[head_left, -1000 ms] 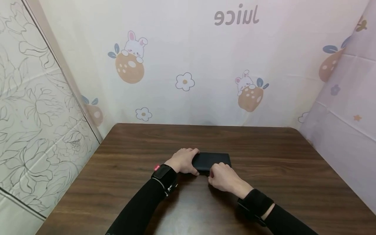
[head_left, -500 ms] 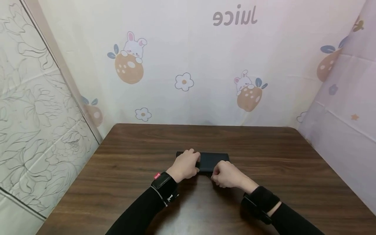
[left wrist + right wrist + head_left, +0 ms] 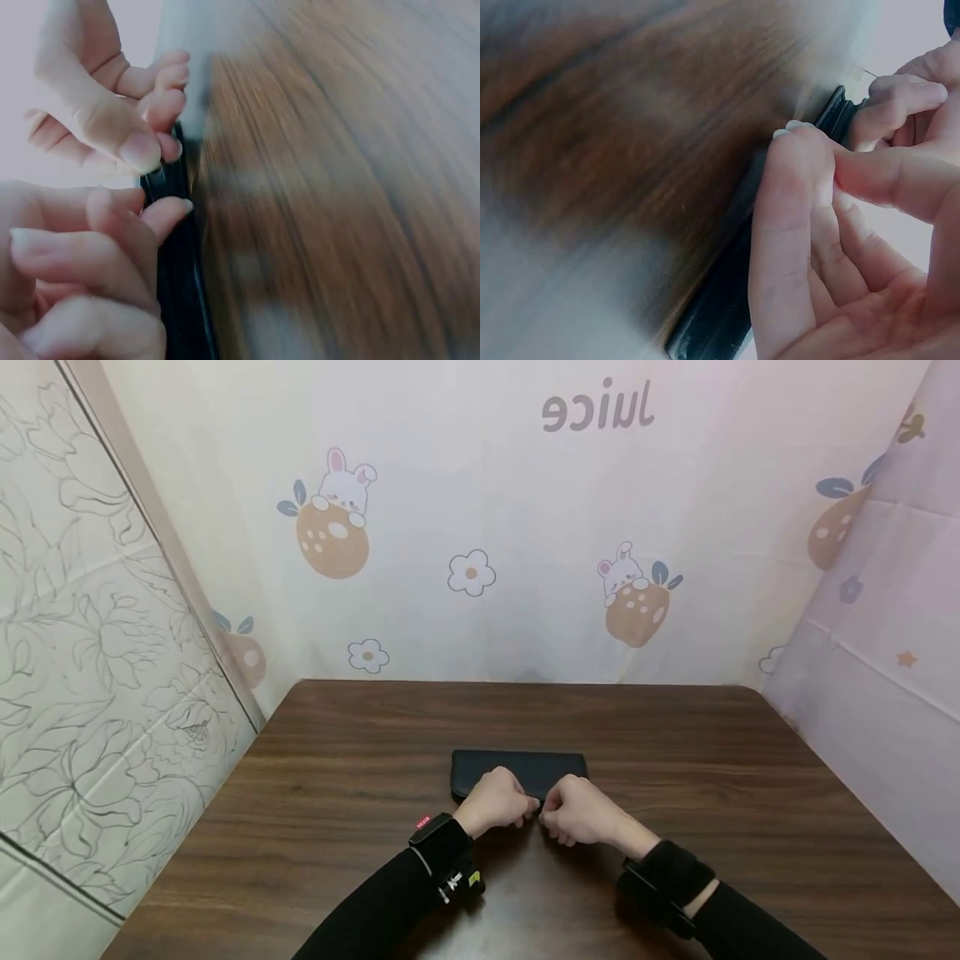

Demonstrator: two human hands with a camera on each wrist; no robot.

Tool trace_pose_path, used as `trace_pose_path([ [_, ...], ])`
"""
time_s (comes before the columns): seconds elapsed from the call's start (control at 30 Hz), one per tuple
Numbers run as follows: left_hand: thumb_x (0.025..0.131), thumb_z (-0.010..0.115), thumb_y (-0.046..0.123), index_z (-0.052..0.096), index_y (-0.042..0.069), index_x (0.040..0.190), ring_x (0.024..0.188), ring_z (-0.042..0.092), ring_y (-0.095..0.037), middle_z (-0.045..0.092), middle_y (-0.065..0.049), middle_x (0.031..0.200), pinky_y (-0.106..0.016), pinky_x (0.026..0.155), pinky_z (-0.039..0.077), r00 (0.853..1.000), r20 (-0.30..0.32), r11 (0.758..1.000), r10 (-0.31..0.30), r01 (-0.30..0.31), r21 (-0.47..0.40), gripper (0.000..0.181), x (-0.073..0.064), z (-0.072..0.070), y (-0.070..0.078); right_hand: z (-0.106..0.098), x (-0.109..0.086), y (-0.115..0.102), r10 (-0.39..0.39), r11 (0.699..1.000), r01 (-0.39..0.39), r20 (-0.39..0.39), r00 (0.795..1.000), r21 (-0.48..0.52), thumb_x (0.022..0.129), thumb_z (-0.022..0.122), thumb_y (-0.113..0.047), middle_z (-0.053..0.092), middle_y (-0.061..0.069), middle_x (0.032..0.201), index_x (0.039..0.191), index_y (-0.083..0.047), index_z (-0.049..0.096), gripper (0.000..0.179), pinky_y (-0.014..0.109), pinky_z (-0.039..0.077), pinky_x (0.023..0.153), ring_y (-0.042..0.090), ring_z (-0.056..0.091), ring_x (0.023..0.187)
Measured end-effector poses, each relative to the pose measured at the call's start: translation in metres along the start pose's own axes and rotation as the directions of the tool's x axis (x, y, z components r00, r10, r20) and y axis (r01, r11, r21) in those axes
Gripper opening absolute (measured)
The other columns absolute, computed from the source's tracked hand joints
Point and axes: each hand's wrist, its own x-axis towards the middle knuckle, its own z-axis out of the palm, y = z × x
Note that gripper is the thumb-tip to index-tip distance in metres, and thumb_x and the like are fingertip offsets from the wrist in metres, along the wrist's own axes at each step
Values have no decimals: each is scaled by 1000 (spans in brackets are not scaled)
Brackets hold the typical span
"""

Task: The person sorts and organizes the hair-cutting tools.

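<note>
A long black wallet (image 3: 517, 765) lies flat across the middle of the table, its long front edge toward me. My left hand (image 3: 497, 799) is at the middle of that edge, thumb and index finger pinching it. Right beside it, my right hand (image 3: 583, 812) pinches the same edge between thumb and curled fingers. In the left wrist view the thumb and fingertips of the two hands nearly meet on the narrow black side of the wallet (image 3: 178, 277). A small shiny black piece (image 3: 156, 180) shows at the right thumb tip. In the right wrist view my right fingers hide part of the edge.
The brown wood-grain table (image 3: 360, 735) spreads out around the wallet on all sides. Behind it hangs a pale curtain (image 3: 480, 485) printed with rabbits and flowers. A floral panel (image 3: 97, 635) stands along the left, and another curtain (image 3: 892, 693) along the right.
My left hand has let go of the wallet's left part and come right and nearer to its front edge, beside my right hand. My right hand has shifted slightly right.
</note>
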Motion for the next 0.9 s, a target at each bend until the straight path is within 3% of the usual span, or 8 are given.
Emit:
trace_pose_path([
  [0.17, 91, 74, 14, 73, 2, 63, 42, 41, -9, 53, 2, 47, -23, 42, 28, 995, 34, 981, -89, 94, -168, 30, 2, 5, -2, 2, -1, 2, 3, 999, -3, -4, 1000, 38, 91, 63, 0, 64, 3, 61, 74, -3, 73, 20, 31, 54, 50, 17, 64, 54],
  [0.43, 88, 74, 12, 73, -3, 69, 41, 29, -8, 47, 1, 50, -24, 42, 17, 982, 85, 917, -169, 188, -353, 24, 2, 5, -3, 1, -2, 1, 4, 999, -3, -19, 1000, 43, 92, 65, 0, 65, 4, 62, 76, -3, 73, 18, 31, 55, 51, 18, 64, 55],
  [0.67, 82, 68, 2, 58, 6, 53, 39, 29, -6, 45, 2, 47, -21, 42, 20, 976, 50, 898, -210, 213, -385, 31, 2, 11, 1, -2, -1, 0, -34, 999, 34, -15, 999, 9, 91, 66, 1, 65, 3, 63, 79, -3, 75, 16, 30, 54, 51, 17, 64, 54],
  [0.8, 84, 67, 3, 66, 2, 58, 40, 29, -6, 44, 2, 48, -21, 42, 21, 977, 51, 904, -209, 213, -372, 26, 0, 12, 0, -9, -2, 0, -50, 998, 50, -13, 999, -31, 92, 67, 1, 65, 1, 62, 80, -3, 76, 15, 29, 53, 50, 15, 63, 54],
  [0.9, 87, 67, 3, 74, -1, 66, 41, 29, -7, 43, 3, 48, -22, 43, 23, 982, 54, 917, -181, 188, -351, 22, 0, 12, -2, -18, -2, -3, -40, 993, 35, -47, 998, -115, 92, 69, -2, 65, -2, 66, 83, -5, 76, 12, 29, 52, 53, 11, 61, 57],
])
